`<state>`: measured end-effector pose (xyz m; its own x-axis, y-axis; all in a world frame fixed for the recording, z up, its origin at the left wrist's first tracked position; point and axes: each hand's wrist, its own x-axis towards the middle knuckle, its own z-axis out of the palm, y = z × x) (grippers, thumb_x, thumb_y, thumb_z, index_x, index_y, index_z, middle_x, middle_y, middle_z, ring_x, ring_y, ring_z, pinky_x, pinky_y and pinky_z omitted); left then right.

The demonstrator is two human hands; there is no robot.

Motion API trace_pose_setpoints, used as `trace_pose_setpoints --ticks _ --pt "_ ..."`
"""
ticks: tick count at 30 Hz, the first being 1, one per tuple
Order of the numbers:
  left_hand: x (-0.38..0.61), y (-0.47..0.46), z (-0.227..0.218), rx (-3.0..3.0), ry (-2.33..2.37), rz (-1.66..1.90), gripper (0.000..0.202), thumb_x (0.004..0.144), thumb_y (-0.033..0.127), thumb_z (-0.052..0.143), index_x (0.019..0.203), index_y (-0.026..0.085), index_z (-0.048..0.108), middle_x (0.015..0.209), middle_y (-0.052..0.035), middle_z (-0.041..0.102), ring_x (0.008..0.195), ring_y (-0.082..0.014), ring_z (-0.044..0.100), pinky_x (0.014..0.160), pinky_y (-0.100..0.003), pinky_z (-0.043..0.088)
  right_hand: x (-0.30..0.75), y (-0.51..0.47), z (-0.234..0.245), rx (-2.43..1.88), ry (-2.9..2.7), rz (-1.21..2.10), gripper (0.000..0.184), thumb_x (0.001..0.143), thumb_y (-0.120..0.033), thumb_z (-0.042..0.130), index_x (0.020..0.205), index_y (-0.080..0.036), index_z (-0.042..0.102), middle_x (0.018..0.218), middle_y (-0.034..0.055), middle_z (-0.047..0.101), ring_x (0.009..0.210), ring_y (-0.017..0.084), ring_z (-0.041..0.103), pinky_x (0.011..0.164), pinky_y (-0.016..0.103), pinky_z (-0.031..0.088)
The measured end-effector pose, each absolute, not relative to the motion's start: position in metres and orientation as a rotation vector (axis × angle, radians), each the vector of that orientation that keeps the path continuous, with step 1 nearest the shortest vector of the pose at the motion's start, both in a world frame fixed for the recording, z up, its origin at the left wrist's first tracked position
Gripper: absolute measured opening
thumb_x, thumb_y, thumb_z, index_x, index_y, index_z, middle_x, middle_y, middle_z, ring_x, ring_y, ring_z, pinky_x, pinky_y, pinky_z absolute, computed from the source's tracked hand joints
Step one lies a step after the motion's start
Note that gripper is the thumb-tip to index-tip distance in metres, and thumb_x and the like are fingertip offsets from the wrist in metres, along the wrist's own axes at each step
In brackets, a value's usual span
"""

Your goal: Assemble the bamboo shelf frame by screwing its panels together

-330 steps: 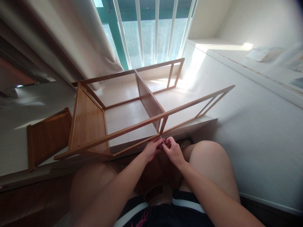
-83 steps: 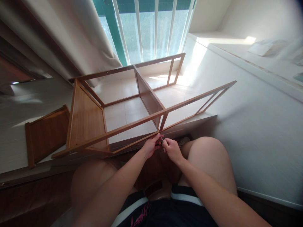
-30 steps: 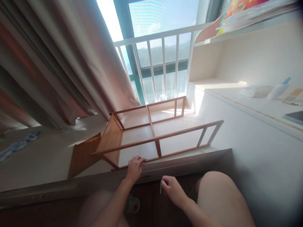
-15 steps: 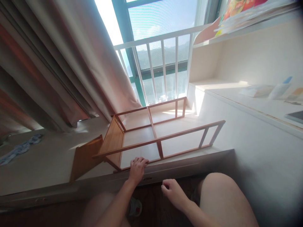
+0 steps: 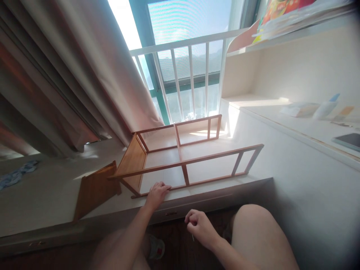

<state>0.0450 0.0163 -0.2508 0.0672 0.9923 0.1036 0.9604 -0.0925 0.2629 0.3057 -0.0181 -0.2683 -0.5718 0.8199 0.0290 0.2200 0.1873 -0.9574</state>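
A brown wooden shelf frame [image 5: 184,174] lies on its side on a white window ledge, its solid end panel [image 5: 132,159] to the left. My left hand [image 5: 156,194] is at the frame's near lower rail, fingers curled over it. Below the ledge edge, in front of my knees, my right hand [image 5: 200,227] is closed. A thin, light, rod-like piece [image 5: 192,237] sticks out beneath its fingers; its kind cannot be made out. Left of the frame, a separate wooden panel [image 5: 97,189] lies tilted, close to the frame's end.
A white railing [image 5: 180,45] stands before the window, with a long curtain [image 5: 84,67] at left. A white desk [image 5: 295,123] on the right holds a cup-like container [image 5: 323,108] and a dark flat device [image 5: 348,140]. Blue-white cloth [image 5: 18,174] lies far left.
The view has shifted slightly. The frame's left end sits a little farther in from the ledge edge, my left hand still on it. My right hand has turned, showing more of the thin piece.
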Motion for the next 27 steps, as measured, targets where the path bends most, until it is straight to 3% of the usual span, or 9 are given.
trace_pose_setpoints --ticks 2,6,10,14,16,19,23,27 --pt "0.04 0.015 -0.25 2.187 2.044 0.386 0.027 0.093 0.032 0.049 0.112 0.03 0.068 0.097 -0.0055 0.061 0.097 -0.0205 0.055 0.086 -0.033 0.042 0.304 -0.018 -0.267 -0.961 -1.923 1.415 0.022 0.063 -0.009 0.045 0.047 -0.018 0.032 0.066 -0.0002 0.057 0.061 0.01 0.048 0.056 0.022 0.031" --pt "0.026 -0.005 -0.239 2.186 2.025 0.395 0.036 0.089 0.04 0.057 0.123 0.031 0.062 0.108 -0.0046 0.062 0.106 -0.0201 0.055 0.094 -0.033 0.043 0.297 -0.021 -0.269 -1.029 -2.019 1.362 0.026 0.062 -0.009 0.048 0.049 -0.019 0.027 0.05 -0.0057 0.031 0.052 0.008 0.031 0.051 0.024 0.021" --pt "-0.015 -0.049 -0.223 2.144 2.097 0.426 0.031 0.093 0.042 0.048 0.118 0.031 0.064 0.116 -0.0027 0.062 0.112 -0.0171 0.055 0.101 -0.031 0.042 0.29 -0.027 -0.27 -1.006 -2.12 1.362 0.032 0.068 -0.016 0.055 0.05 -0.018 0.029 0.051 -0.0056 0.033 0.054 0.008 0.032 0.053 0.024 0.022" --pt "-0.084 -0.094 -0.216 1.921 2.461 0.448 0.038 0.097 0.039 0.035 0.101 0.021 0.068 0.107 -0.0092 0.064 0.11 -0.0229 0.056 0.1 -0.041 0.043 0.287 -0.031 -0.27 -1.036 -2.188 1.397 0.038 0.071 -0.026 0.063 0.05 -0.019 0.032 0.051 -0.0055 0.034 0.055 0.009 0.031 0.052 0.024 0.022" --pt "-0.118 -0.109 -0.219 1.794 2.625 0.397 0.039 0.095 0.039 0.036 0.112 0.018 0.065 0.119 -0.013 0.061 0.118 -0.0263 0.052 0.105 -0.045 0.039 0.285 -0.03 -0.272 -1.035 -2.207 1.408 0.041 0.074 -0.032 0.063 0.051 -0.019 0.032 0.052 -0.0054 0.033 0.056 0.01 0.03 0.052 0.024 0.022" --pt "-0.152 -0.123 -0.231 1.616 2.768 0.242 0.057 0.088 0.045 0.048 0.138 0.018 0.047 0.148 -0.0165 0.041 0.138 -0.0324 0.034 0.108 -0.051 0.034 0.282 -0.028 -0.28 -1.029 -2.244 1.4 0.044 0.079 -0.038 0.059 0.051 -0.019 0.031 0.052 -0.0049 0.03 0.056 0.01 0.03 0.053 0.025 0.022" --pt "-0.165 -0.133 -0.247 1.452 2.802 0.032 0.079 0.08 0.059 0.056 0.146 0.021 0.036 0.149 -0.0182 0.04 0.137 -0.0358 0.036 0.103 -0.057 0.036 0.277 -0.026 -0.298 -1.035 -2.293 1.353 0.044 0.082 -0.041 0.055 0.052 -0.02 0.031 0.053 -0.0042 0.031 0.057 0.011 0.03 0.054 0.027 0.022" --pt "-0.159 -0.145 -0.25 1.475 2.835 -0.045 0.082 0.08 0.053 0.058 0.149 0.021 0.029 0.145 -0.0172 0.044 0.133 -0.033 0.038 0.107 -0.055 0.028 0.276 -0.029 -0.31 -1.028 -2.297 1.349 0.045 0.08 -0.044 0.056 0.052 -0.02 0.03 0.053 -0.0031 0.034 0.057 0.012 0.03 0.054 0.028 0.022"
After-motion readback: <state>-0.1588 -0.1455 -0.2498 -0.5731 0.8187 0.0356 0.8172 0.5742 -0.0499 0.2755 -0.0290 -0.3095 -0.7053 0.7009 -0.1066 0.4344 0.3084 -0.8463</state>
